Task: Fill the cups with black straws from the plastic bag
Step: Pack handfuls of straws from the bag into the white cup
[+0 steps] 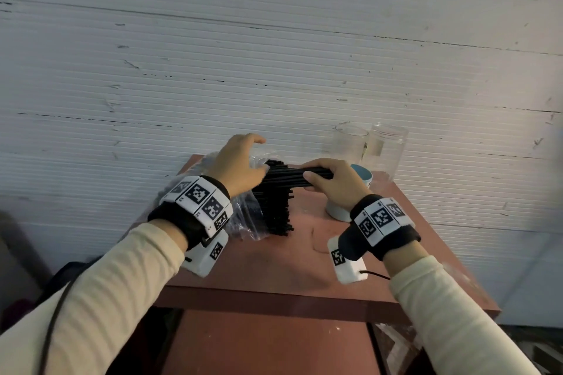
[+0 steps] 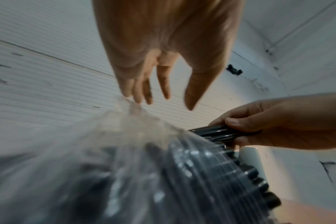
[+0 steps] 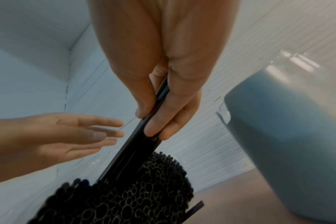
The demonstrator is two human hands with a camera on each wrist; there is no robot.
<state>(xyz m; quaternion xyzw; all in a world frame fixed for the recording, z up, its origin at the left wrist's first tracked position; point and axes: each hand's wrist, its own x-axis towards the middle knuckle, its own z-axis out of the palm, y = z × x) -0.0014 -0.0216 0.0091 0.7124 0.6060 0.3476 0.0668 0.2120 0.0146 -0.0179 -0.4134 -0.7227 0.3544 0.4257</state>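
Observation:
A clear plastic bag point(image 1: 243, 216) full of black straws point(image 1: 274, 207) lies on the red-brown table point(image 1: 274, 265); the straws' open ends point(image 3: 136, 195) face the right. My right hand point(image 1: 327, 181) grips a small bunch of black straws point(image 1: 292, 175) pulled partly out of the bag, thumb on the near side. My left hand point(image 1: 240, 161) hovers over the bag top with fingers straight, its fingertips point(image 2: 142, 97) near the crumpled plastic point(image 2: 132, 121). A white cup with a blue inside point(image 1: 350, 195) stands under my right wrist. Two clear cups point(image 1: 350, 140) point(image 1: 387, 146) stand behind it.
A white ribbed wall point(image 1: 274, 55) rises right behind the table. The table's front edge point(image 1: 274, 301) is near my forearms, with bare tabletop between the bag and that edge. Dark clutter lies on the floor at the left point(image 1: 70, 274).

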